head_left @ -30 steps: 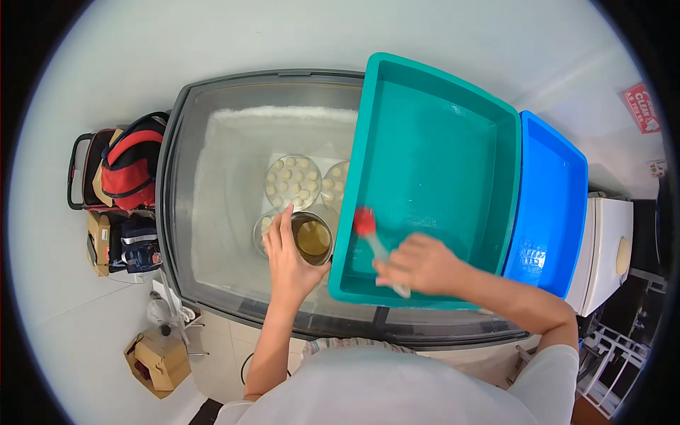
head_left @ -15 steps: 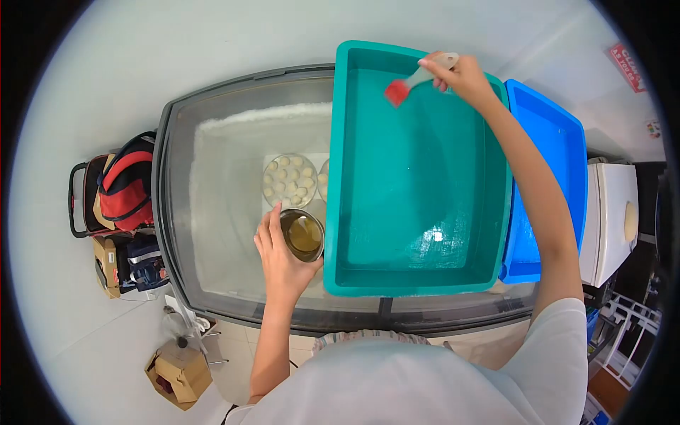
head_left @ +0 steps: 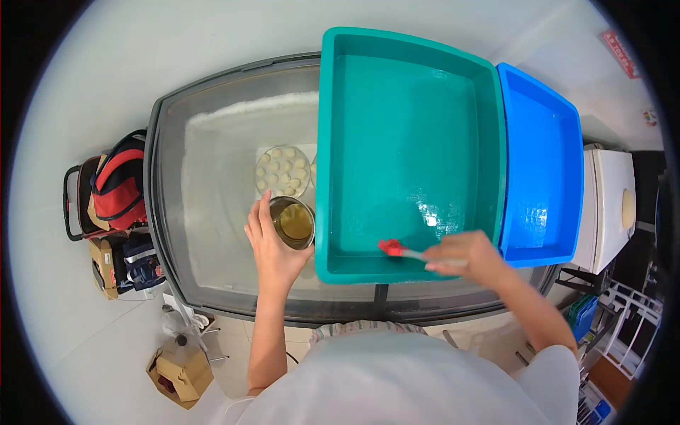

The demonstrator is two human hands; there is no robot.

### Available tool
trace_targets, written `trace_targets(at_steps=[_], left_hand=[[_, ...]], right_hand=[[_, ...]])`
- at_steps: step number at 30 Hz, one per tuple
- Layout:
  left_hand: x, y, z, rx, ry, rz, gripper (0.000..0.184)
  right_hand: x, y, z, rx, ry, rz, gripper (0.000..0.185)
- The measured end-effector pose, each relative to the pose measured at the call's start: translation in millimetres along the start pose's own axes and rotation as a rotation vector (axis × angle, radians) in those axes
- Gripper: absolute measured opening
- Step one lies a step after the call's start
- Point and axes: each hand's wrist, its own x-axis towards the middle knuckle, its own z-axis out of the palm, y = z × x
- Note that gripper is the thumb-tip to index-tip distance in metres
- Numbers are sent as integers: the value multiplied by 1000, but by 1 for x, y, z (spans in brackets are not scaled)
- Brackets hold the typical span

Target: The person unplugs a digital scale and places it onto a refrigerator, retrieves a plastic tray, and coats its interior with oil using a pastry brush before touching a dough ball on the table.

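My left hand [head_left: 273,251] is closed round a metal cup [head_left: 282,237] with yellowish oil [head_left: 295,221] in it, just left of the green tray [head_left: 324,163]. With my right hand [head_left: 467,258] I grip the pale handle of a basting brush [head_left: 392,248] with a red head. The brush head is low over the near side of the green tray, and I cannot tell whether it touches. The tray's floor shows wet, shiny patches. Beyond the cup, a round plate of pale dough balls [head_left: 283,170] shows through the glass lid of the chest freezer [head_left: 212,234].
A blue tray [head_left: 542,177] adjoins the green one on the right; both rest on the freezer top. A second plate is mostly hidden under the green tray. Red and black bags [head_left: 120,188] stand at the left, and an open cardboard box [head_left: 185,372] is on the floor.
My right hand has swept the brush from the far side of the green tray down to its near side. My left hand still holds the cup in about the same place. The view has shifted slightly.
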Motion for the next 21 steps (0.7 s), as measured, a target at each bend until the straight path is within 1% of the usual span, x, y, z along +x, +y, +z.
trace_targets(at_steps=[2, 4, 5, 7, 9, 10, 13, 14, 16, 19, 21], left_hand=[[1, 1, 1, -5, -1, 15, 105], [1, 3, 1, -2, -4, -5, 105], [1, 3, 1, 1, -5, -17, 104], [2, 3, 0, 10, -4, -10, 104], [1, 3, 0, 22, 1, -5, 103], [1, 4, 0, 23, -1, -6, 103], [1, 6, 0, 12, -4, -33, 103], [1, 6, 0, 9, -6, -31, 103], [0, 4, 2, 12, 5, -23, 103], [-1, 3, 2, 12, 15, -24, 102], [-1, 3, 2, 13, 21, -11, 102]], right_hand=[[20, 24, -22, 101, 72, -10, 17], [53, 33, -60, 313, 81, 365, 16], [73, 42, -79, 251, 104, 429, 19], [107, 71, -109, 64, 192, 420, 25], [135, 107, -131, -131, 306, 306, 28], [143, 115, -132, -129, 305, 308, 28], [158, 131, -124, -719, 714, -236, 28], [150, 130, -113, -723, 714, -233, 28], [118, 112, -77, -652, 541, -56, 30], [56, 57, -23, -366, 443, 76, 31], [16, 25, 0, -160, 360, 147, 31]])
